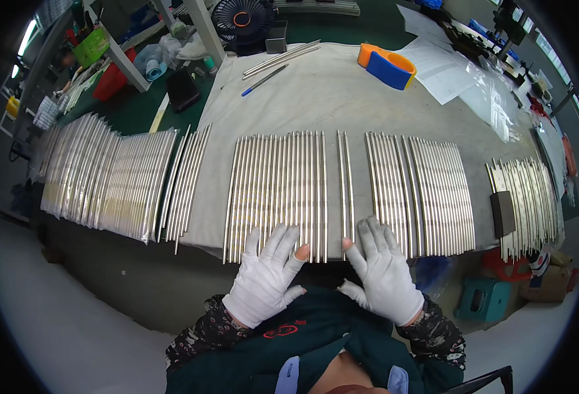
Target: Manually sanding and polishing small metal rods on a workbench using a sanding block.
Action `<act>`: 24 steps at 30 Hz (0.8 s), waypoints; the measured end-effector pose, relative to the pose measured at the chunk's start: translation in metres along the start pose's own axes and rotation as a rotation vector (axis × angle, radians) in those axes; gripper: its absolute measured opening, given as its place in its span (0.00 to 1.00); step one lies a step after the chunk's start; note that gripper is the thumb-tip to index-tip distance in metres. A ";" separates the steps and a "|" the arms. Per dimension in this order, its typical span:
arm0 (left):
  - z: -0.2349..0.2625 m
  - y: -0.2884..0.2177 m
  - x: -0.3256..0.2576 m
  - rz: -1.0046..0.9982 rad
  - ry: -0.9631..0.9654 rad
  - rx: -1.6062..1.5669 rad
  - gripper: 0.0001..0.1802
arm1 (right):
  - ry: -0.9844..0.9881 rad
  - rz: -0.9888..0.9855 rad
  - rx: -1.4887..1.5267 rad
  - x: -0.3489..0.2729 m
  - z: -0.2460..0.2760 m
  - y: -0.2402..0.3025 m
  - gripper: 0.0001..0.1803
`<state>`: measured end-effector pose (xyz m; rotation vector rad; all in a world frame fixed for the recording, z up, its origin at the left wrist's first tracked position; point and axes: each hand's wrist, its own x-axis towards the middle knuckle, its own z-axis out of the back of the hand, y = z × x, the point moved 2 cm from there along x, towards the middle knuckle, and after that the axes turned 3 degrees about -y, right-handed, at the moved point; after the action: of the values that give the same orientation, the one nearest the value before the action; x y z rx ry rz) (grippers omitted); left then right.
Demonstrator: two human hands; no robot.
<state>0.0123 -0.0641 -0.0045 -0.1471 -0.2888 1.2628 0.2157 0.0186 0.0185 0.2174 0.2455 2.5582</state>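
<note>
Slim silvery metal rods lie side by side on a grey cloth, their ends toward me. My left hand (264, 279), in a white glove with bare fingertips at the thumb side, rests flat with fingers spread over the near ends of the middle row of rods (276, 187). My right hand (385, 276), gloved alike, lies spread on the near ends of the row of rods (387, 180) to its right. Between the two rows, a pair of rods (345, 184) lies apart. Another row of rods (442, 194) sits farther right. Neither hand grips anything.
Plastic-wrapped rods (109, 180) and loose rods (187, 180) lie at left. More rods (529, 203) with a dark block (502, 213) are at far right. Beyond are a pen (265, 80), blue and orange tape-like rings (388, 69), papers (434, 65) and a fan (242, 21).
</note>
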 end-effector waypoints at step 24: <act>0.013 0.094 -0.002 0.341 -0.458 -0.295 0.51 | -0.186 -0.150 -0.062 -0.021 -0.002 -0.023 0.43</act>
<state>-0.0776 -0.0384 -0.0176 -0.1617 -0.8758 1.5815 0.2440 0.0259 0.0092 0.3956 0.1068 2.3748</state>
